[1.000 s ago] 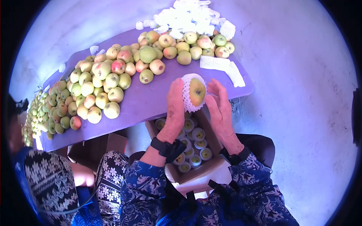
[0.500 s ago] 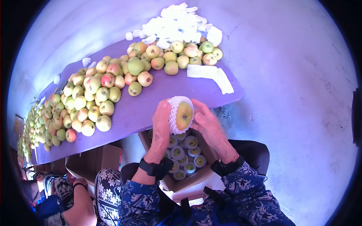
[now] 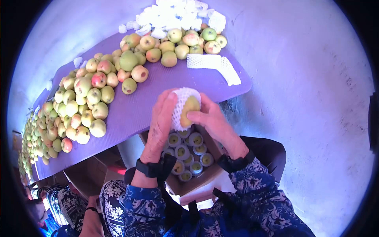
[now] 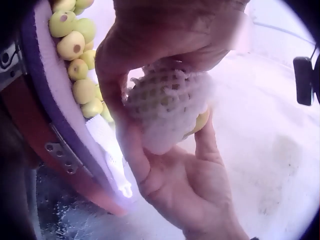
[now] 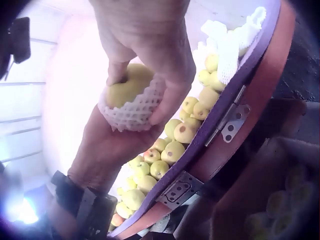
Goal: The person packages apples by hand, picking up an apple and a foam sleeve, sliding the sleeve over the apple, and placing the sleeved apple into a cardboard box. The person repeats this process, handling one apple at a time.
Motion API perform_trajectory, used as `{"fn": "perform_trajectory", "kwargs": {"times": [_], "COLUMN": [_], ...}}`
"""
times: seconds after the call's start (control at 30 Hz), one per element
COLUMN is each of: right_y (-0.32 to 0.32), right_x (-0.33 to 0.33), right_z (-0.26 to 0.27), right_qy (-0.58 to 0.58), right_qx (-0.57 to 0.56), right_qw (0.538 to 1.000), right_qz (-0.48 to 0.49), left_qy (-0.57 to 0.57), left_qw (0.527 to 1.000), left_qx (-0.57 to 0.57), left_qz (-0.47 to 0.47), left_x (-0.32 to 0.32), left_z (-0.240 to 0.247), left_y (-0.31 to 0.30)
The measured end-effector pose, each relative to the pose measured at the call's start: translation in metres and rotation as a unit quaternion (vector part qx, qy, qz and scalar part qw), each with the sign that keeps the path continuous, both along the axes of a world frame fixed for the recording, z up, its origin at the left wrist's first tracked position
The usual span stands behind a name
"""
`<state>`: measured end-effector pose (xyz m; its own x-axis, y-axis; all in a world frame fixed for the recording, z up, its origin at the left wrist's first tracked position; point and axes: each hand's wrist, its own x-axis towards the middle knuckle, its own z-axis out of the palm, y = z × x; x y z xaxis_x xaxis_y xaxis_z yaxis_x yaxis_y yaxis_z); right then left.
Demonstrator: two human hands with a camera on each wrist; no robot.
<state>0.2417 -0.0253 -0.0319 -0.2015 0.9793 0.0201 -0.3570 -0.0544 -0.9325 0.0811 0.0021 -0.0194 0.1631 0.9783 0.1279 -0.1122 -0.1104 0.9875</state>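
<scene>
A yellow-green apple (image 3: 191, 109) sits partly inside a white foam net sleeve (image 3: 180, 108), held up between both hands above the near edge of the table. The left hand (image 3: 160, 120) grips the sleeve from its left side. On the other side, the right hand (image 3: 215, 124) holds the apple, its thumb pressed on the bare part. In the right wrist view the bare top of the apple (image 5: 132, 85) shows over the net (image 5: 135, 110). The left wrist view shows the net (image 4: 167, 100) covering most of the fruit, with both hands around it.
Loose apples (image 3: 94, 96) are piled on the purple table (image 3: 130, 114). White foam nets (image 3: 169, 17) are heaped at the back; one flat net (image 3: 213, 63) lies near the right end. Below stands a cardboard box (image 3: 205, 178) of netted apples. Another person's arm (image 3: 91, 221) is at lower left.
The right hand has closed in on the apple, its thumb now over the bare part. Both hands and the apple have shifted left in the head view, which has itself moved.
</scene>
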Motion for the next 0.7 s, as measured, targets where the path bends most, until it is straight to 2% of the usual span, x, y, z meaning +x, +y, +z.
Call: {"fn": "perform_trajectory", "kwargs": {"times": [0.13, 0.2, 0.23, 0.3, 0.4, 0.5, 0.6, 0.7], "right_y": [0.004, 0.002, 0.0, -0.008, -0.034, -0.053, -0.061, -0.063], "right_x": [-0.003, -0.005, -0.003, 0.003, 0.001, -0.001, 0.001, 0.001], "right_z": [-0.002, -0.01, -0.02, -0.049, -0.084, -0.115, -0.139, -0.159], "right_qy": [0.054, 0.095, 0.067, 0.008, -0.024, -0.031, 0.026, 0.036], "right_qx": [-0.054, -0.084, -0.09, -0.1, -0.194, -0.27, -0.324, -0.331], "right_qw": [0.997, 0.992, 0.994, 0.995, 0.979, 0.961, 0.945, 0.939], "right_qz": [-0.006, -0.01, -0.004, 0.006, 0.053, 0.05, -0.024, -0.086], "left_qy": [-0.004, 0.055, 0.085, 0.055, -0.029, -0.078, -0.082, -0.081], "left_qw": [0.995, 0.996, 0.993, 0.995, 0.995, 0.99, 0.986, 0.987], "left_qx": [-0.056, -0.071, -0.078, -0.061, -0.041, -0.018, -0.013, -0.015], "left_qz": [-0.086, -0.018, 0.017, 0.062, 0.087, 0.119, 0.143, 0.139], "left_x": [-0.006, -0.012, -0.016, -0.023, -0.029, -0.034, -0.039, -0.043], "left_z": [0.008, 0.002, 0.0, -0.001, 0.001, 0.009, 0.015, 0.016], "left_y": [0.005, 0.013, 0.018, 0.026, 0.033, 0.035, 0.035, 0.034]}}
